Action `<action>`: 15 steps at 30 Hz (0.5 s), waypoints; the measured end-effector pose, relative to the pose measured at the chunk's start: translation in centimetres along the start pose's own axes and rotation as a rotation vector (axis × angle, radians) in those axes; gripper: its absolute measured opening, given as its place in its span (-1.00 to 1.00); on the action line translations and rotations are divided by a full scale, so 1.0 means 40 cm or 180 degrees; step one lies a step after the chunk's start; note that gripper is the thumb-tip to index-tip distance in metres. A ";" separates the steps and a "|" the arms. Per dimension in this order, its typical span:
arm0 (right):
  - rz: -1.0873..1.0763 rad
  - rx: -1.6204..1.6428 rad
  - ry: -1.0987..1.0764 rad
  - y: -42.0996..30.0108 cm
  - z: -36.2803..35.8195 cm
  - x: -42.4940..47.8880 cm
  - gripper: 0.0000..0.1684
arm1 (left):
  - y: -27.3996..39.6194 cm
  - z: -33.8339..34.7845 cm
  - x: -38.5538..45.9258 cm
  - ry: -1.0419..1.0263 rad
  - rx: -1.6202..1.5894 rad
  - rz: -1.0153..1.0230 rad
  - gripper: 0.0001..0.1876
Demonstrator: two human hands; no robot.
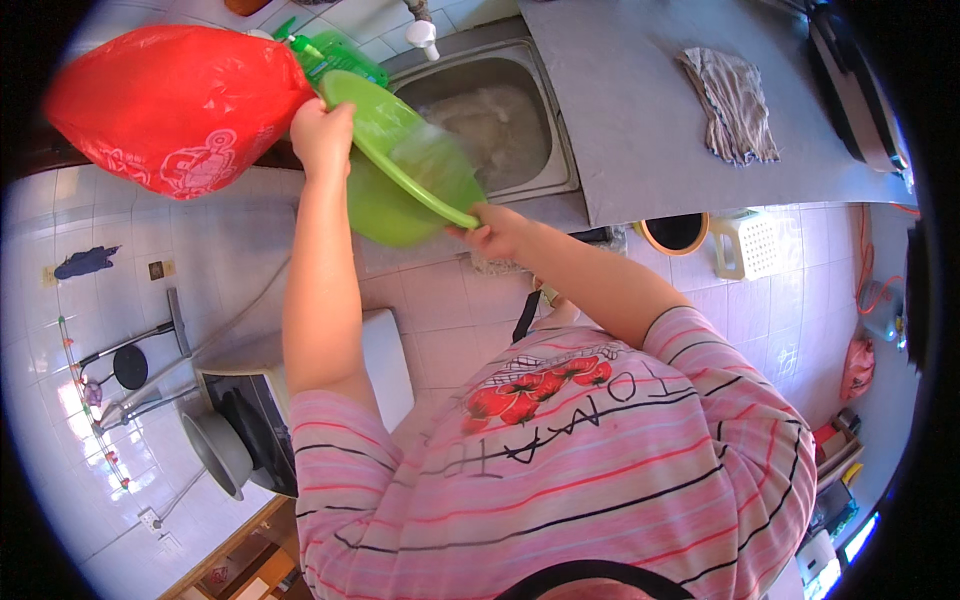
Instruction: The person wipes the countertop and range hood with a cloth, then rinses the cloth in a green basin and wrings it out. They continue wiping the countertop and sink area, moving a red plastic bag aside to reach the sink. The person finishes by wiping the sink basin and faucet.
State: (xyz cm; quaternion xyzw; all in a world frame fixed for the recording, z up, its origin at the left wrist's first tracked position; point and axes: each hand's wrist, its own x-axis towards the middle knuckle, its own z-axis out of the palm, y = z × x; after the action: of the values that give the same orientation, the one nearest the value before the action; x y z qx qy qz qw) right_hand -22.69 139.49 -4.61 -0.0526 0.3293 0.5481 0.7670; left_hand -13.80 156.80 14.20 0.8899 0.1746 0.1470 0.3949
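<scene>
A light-green plastic basin (415, 189) is tipped on its side, its hollow facing the sink. My left hand (322, 139) grips its far rim, and my right hand (495, 229) holds the near rim. Blurred water shows along the basin's inside. Cloudy, foamy water moves in the stainless-steel sink (571, 161) beside it. Close by my left hand is the narrow end of a full red plastic bag (180, 105); whether the hand touches it I cannot tell. Behind the basin stands a green pump bottle (352, 64), partly hidden.
A white-tipped faucet (421, 36) hangs over the sink's back edge. On the grey counter (630, 127) to the right lies a crumpled cloth (735, 109). Below the counter stand a pale plastic stool (748, 246) and a round, dark container (675, 231). A grey pan (217, 454) is at the left.
</scene>
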 end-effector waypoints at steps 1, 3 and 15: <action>0.0092 0.0070 -0.0089 0.001 -0.008 0.007 -0.75 | 0.022 0.017 -0.003 0.0017 0.0308 0.0186 -0.78; 0.0267 0.0219 -0.0271 0.007 -0.019 0.021 -0.76 | 0.060 0.054 -0.004 0.0041 0.0917 0.0571 -0.75; 0.0656 -0.0606 0.0262 0.032 0.019 0.017 -0.57 | 0.172 0.042 -0.058 0.0048 0.1436 0.1001 -0.73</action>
State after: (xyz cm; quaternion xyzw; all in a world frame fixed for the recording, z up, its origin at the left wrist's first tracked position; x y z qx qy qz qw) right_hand -23.33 140.86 -4.05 -0.1135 0.3106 0.6502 0.6841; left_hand -13.88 150.40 17.99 0.9704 0.0655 0.1705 0.1578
